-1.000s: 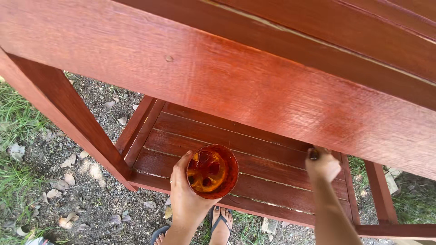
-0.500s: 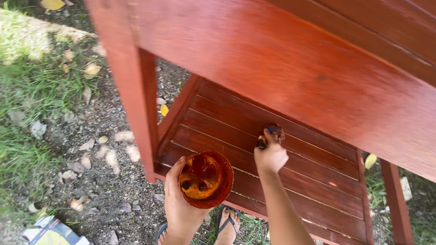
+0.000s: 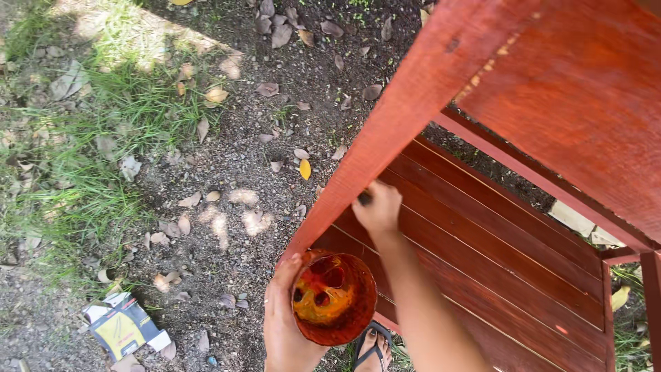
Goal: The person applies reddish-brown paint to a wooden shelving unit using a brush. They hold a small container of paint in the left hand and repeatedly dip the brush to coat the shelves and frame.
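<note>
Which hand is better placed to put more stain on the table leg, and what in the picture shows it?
Probably the right hand: it grips a small dark tool, likely a brush, right against the red leg. The left hand is occupied holding the stain pot lower down, apart from the leg.

Bare gravel ground (image 3: 227,172) at centre, scattered with dry brown leaves (image 3: 268,88) and 1 yellow leaf (image 3: 305,169). Grass patch (image 3: 82,138) along the left edge (partly sunlit). Crumpled yellow-and-black carton (image 3: 122,325) at lower left, lying flat on the gravel. Black sandal (image 3: 372,346) at bottom edge, on a foot. More grass (image 3: 630,303) at far right.
</note>
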